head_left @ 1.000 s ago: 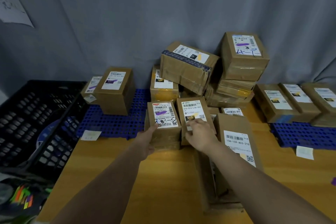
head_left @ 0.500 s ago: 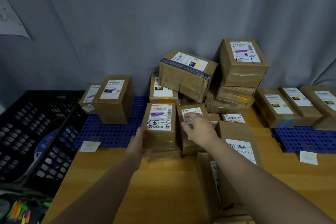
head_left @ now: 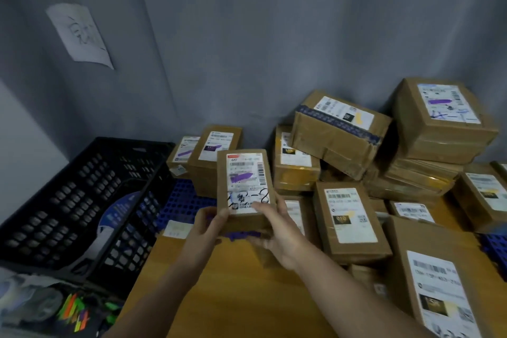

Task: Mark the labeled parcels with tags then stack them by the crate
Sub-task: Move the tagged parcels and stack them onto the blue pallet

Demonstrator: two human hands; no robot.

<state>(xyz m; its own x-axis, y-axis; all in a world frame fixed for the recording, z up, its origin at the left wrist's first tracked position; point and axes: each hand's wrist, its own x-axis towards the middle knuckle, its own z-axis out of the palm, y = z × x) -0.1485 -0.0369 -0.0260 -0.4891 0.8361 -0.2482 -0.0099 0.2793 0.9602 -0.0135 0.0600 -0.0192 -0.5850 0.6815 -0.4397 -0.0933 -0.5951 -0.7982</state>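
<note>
currently: parcel in a two-hand grip, drop and knock risks

1. i hold the parcel (head_left: pixel 244 186) above the table (head_left: pixel 219 296), label facing me. the left hand (head_left: pixel 208 230) grips its lower left corner, thumb on the label face. the right hand (head_left: pixel 277 230) curls round the lower right edge.
2. both grips sit at the near end only, and the far end reaches out beyond the fingers. judgement: a loosened thumb would let the parcel pitch forward.
3. the crate (head_left: pixel 82 200) lies left of the left hand. two parcels (head_left: pixel 214 151) stand just beyond the fingertips, beside the crate. judgement: a hasty set-down there could topple them or catch the crate rim.
4. blur hides fine detail, so i cannot tell whether a tag is attached.
</note>
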